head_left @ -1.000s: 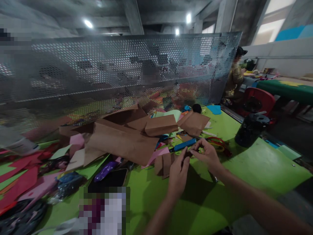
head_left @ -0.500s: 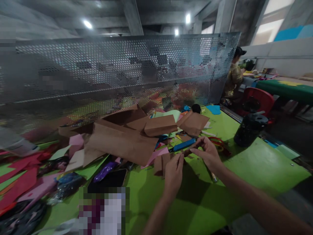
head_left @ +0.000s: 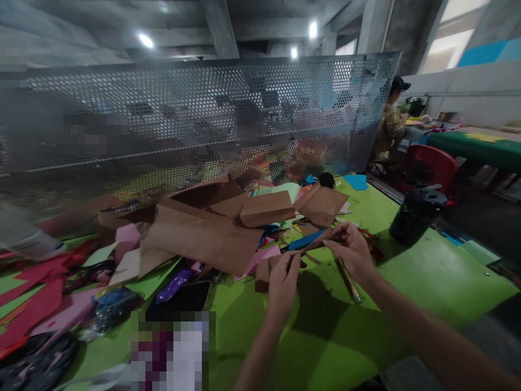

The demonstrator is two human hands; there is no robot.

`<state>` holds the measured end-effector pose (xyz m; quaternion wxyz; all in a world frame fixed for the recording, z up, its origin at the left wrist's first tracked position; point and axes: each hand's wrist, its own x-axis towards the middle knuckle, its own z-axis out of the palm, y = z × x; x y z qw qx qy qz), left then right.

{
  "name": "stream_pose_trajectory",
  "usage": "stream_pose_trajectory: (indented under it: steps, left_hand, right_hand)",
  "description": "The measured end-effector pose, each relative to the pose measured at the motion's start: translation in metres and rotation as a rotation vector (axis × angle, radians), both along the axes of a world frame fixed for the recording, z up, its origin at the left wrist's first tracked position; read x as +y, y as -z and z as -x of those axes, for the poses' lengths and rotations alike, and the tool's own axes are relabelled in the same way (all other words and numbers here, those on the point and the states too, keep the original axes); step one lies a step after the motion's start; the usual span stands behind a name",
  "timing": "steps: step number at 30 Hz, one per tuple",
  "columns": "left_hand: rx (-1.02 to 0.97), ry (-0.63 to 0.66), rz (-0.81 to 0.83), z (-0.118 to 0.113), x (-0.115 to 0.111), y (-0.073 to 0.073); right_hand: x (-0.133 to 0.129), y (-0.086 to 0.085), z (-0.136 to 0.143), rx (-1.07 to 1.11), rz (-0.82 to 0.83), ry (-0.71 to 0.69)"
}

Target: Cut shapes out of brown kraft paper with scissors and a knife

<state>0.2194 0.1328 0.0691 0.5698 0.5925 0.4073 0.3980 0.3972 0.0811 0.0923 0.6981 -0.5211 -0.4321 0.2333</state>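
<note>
Between my two hands a small strip of brown paper is held above the green table. My left hand pinches its near left end with thumb and fingertips. At its right end my right hand is closed on it, thumb against fingers. Just behind the strip lies a blue utility knife, partly covered by the paper. Beneath my right hand a pencil lies on the table. A folded piece of brown paper rests left of my left hand.
Large brown paper sheets are heaped at the back left. A black phone and a purple packet lie nearby. A dark canister stands at the right edge. Behind rises a perforated metal panel; a person is beyond it.
My hands have moved apart slightly, the left leftward and the right rightward, so more of the brown strip shows. More of the pencil is uncovered.
</note>
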Motion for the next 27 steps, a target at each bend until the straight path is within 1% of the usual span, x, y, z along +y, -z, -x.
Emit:
stream_pose_trajectory:
  steps: [5,8,10,14,16,18,21,24,27]
  left_hand:
    - [0.006,0.087,-0.015,0.000,0.004,0.000]
    - [0.064,0.111,-0.076,0.001,0.005,0.001]
    - [0.152,0.126,-0.158,0.002,0.006,-0.001]
    - [0.426,0.173,-0.403,0.004,0.003,-0.009]
    - [0.512,0.195,-0.460,0.005,0.002,-0.013]
    - [0.513,0.214,-0.446,0.005,0.001,-0.015]
    - [0.430,0.245,-0.394,0.004,0.002,-0.016]
    - [0.352,0.270,-0.352,0.005,0.003,-0.013]
    - [0.328,0.273,-0.328,0.005,0.005,-0.009]
  right_hand:
    - [0.000,0.002,0.000,0.002,0.013,-0.042]
    - [0.000,0.003,0.000,0.010,0.011,-0.051]
    - [-0.001,0.002,0.000,0.011,0.030,-0.065]
    - [-0.003,-0.001,-0.001,0.001,0.087,-0.083]
    - [-0.003,-0.001,-0.002,0.002,0.096,-0.091]
    - [-0.003,-0.002,-0.003,0.015,0.099,-0.112]
    - [-0.003,-0.002,-0.003,0.029,0.095,-0.126]
    - [-0.002,-0.002,-0.004,0.038,0.077,-0.125]
    - [-0.002,-0.002,-0.006,0.041,0.061,-0.101]
